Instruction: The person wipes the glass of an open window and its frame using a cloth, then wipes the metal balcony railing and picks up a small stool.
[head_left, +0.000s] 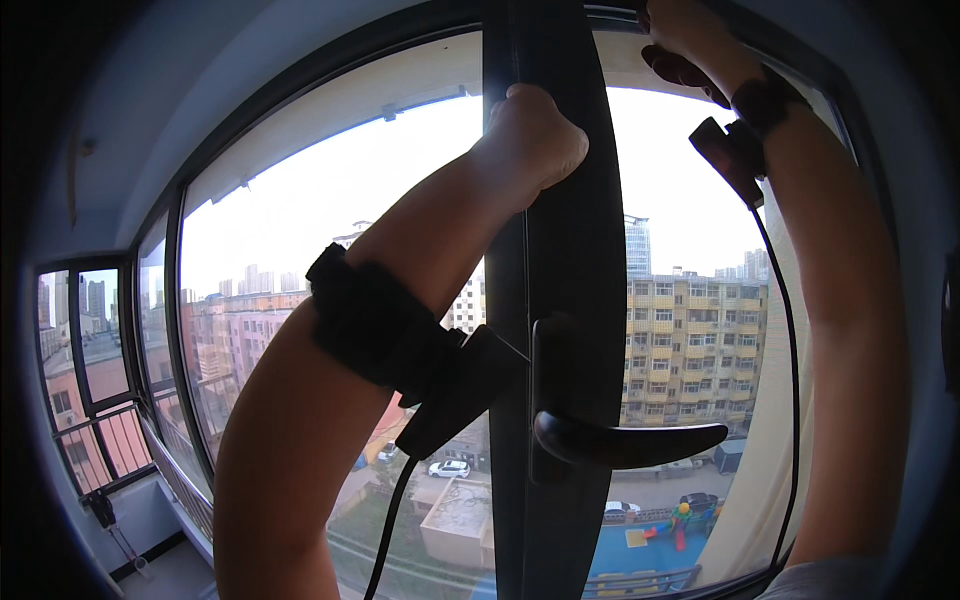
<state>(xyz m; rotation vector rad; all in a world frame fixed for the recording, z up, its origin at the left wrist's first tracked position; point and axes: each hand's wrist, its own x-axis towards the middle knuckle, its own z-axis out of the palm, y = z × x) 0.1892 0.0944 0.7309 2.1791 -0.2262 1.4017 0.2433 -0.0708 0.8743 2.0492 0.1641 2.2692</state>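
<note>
My left hand (538, 136) is curled against the dark upright window frame bar (559, 255), a little above the middle of the view; its fingertips are hidden, so what it grips cannot be told. My right hand (679, 45) is raised to the top right, beside the upper window frame, its fingers partly bent and partly cut off by the view's edge. A black curved window handle (630, 444) points right from the bar, below my left hand. Black straps with small cabled devices (450, 397) sit on both my forearms or wrists.
Glass panes flank the bar, with apartment buildings (690, 345) and a play area outside. A metal railing (176, 465) runs along the lower left. A long-handled tool (112, 525) leans by the low wall. Cables hang from both wrist devices.
</note>
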